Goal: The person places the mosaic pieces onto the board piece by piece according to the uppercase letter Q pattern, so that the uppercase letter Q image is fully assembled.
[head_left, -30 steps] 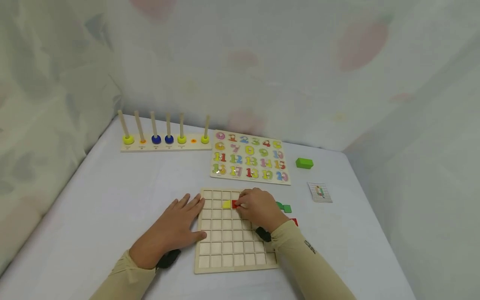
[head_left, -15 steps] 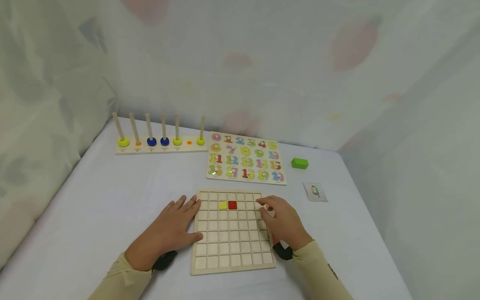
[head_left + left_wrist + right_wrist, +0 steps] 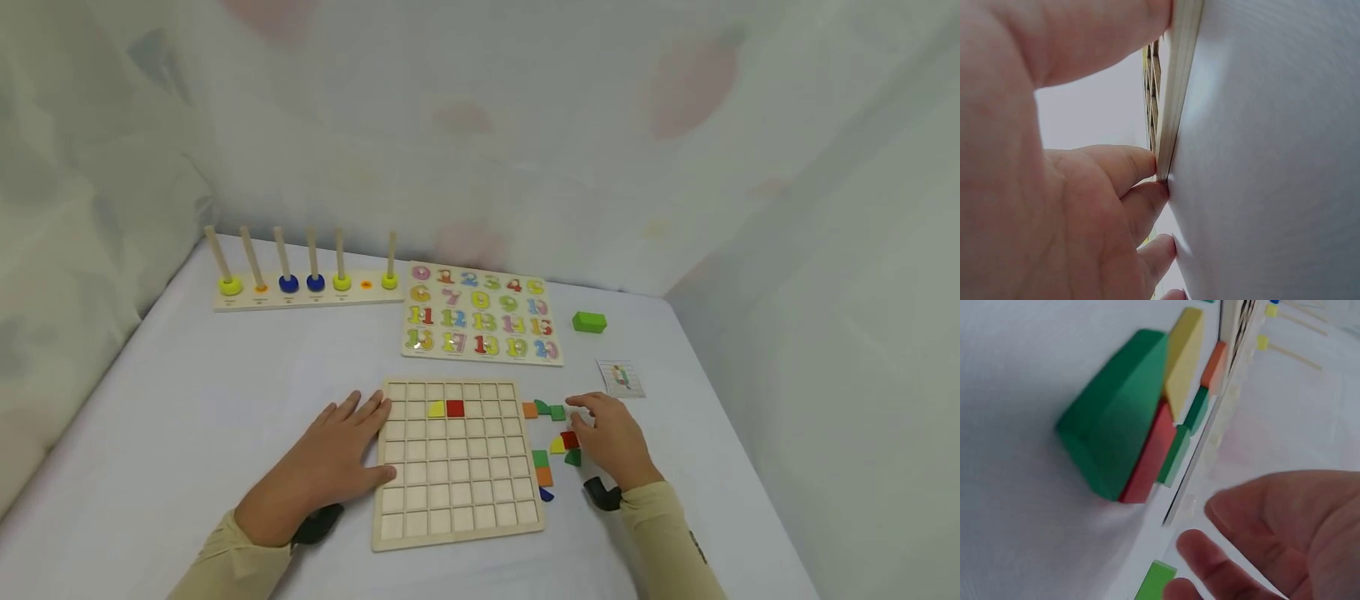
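A wooden grid board [image 3: 457, 473] lies in front of me, with a yellow tile [image 3: 437, 409] and a red square tile [image 3: 455, 408] side by side in its second row. My left hand [image 3: 330, 454] rests spread on the board's left edge, fingertips and thumb touching the frame. My right hand [image 3: 617, 440] hovers to the right of the board with nothing in its loosely bent fingers. Beside it lie loose tiles: a green quarter-round tile [image 3: 1119, 415], a red tile [image 3: 1149, 456], a yellow tile [image 3: 1184, 359], a green square tile [image 3: 557, 413] and an orange tile [image 3: 530, 410].
More tiles lie along the board's right edge, including a blue one [image 3: 547, 494]. Behind stand a number puzzle board [image 3: 480, 360] and a peg counting stand [image 3: 307, 302] with rings. A green block [image 3: 589, 322] and a small printed card [image 3: 621, 379] lie at the right.
My right hand has left the red tile on the board and moved right, past the board's edge to above the loose tiles. My left hand has stayed on the board's edge.
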Demonstrator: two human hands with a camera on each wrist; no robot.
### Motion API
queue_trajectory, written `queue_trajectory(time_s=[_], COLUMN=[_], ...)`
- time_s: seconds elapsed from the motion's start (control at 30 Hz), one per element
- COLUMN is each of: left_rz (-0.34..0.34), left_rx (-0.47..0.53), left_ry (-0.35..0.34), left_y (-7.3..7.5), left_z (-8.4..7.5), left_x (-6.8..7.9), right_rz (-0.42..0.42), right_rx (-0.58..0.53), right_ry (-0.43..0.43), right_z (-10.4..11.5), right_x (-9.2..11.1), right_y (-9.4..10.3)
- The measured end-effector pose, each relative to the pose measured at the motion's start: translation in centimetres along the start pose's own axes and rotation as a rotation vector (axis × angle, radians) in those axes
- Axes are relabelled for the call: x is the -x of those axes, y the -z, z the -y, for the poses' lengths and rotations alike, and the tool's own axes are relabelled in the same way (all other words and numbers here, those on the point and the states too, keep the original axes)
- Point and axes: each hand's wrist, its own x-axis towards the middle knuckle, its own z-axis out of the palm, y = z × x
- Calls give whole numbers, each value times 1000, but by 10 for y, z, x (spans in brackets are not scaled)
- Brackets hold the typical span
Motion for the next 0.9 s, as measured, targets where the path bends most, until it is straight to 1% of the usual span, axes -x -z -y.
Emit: queue_trajectory(time_s=[0.07, 0.13, 0.23, 0.33, 0.37, 0.43, 0.53, 0.6, 0.67, 0.77, 0.9], left_rz=[-2, -3, -4, -5, -6, -7, -10, -12, -13, -8, 0], left_rx=[3, 7, 12, 8, 6, 1, -4, -2, -1, -2, 1], left_ry=[3, 6, 9, 9, 9, 10, 10, 8, 7, 5, -2], left_y=[1, 1, 2, 2, 2, 1, 1, 1, 1, 1, 0], left_z=[0, 0, 0, 1, 1, 2, 2, 1, 1, 1, 1], left_x=[1, 2, 3, 4, 4, 4, 4, 4, 4, 3, 0], right_rz=[27, 67, 118, 124, 118, 104, 86, 70, 51, 24, -8], right_rx=[-5, 6, 86, 181, 206, 223, 207, 172, 127, 56, 26], right_ry=[27, 76, 174, 246, 256, 265, 255, 246, 256, 314, 426], right_z=[2, 4, 8, 10, 10, 10, 11, 14, 18, 28, 46], right_x=[1, 3, 9, 13, 14, 14, 15, 16, 16, 16, 14], right_y=[0, 1, 0, -2, -3, -4, -5, -5, -4, -1, -2])
